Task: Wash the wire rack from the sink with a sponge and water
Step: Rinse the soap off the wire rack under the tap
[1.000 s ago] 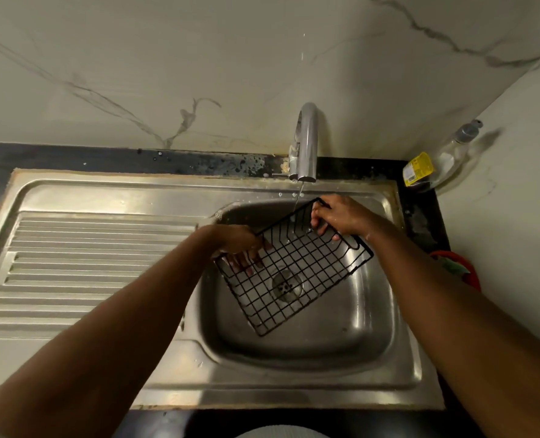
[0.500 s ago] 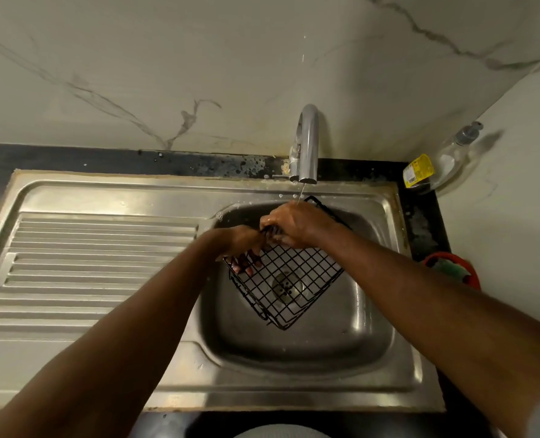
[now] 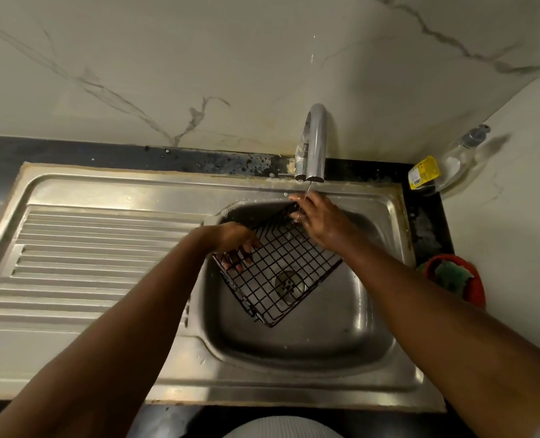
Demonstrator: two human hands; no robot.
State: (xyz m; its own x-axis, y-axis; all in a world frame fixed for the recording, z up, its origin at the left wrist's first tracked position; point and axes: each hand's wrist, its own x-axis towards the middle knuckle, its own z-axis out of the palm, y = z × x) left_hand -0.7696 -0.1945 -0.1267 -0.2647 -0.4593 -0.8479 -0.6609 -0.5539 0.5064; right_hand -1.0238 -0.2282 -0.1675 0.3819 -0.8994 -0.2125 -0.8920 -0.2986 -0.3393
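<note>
A black wire rack [image 3: 281, 267] is held tilted over the basin of the steel sink [image 3: 310, 346], above the drain. My left hand [image 3: 234, 245] grips its left edge, fingers hooked through the grid. My right hand [image 3: 319, 221] lies on the rack's far corner, right under the tap [image 3: 314, 143], where a thin stream of water falls on it. A green sponge [image 3: 449, 275] sits in a red holder [image 3: 471, 286] on the counter to the right, in neither hand.
A ribbed draining board [image 3: 98, 257] takes up the sink's left half. A clear soap bottle with a yellow label [image 3: 436, 169] leans in the back right corner. Marble walls close in behind and to the right.
My right hand slid from the rack's top middle to its far corner under the tap. The rack has turned and flattened, showing more of its grid over the drain.
</note>
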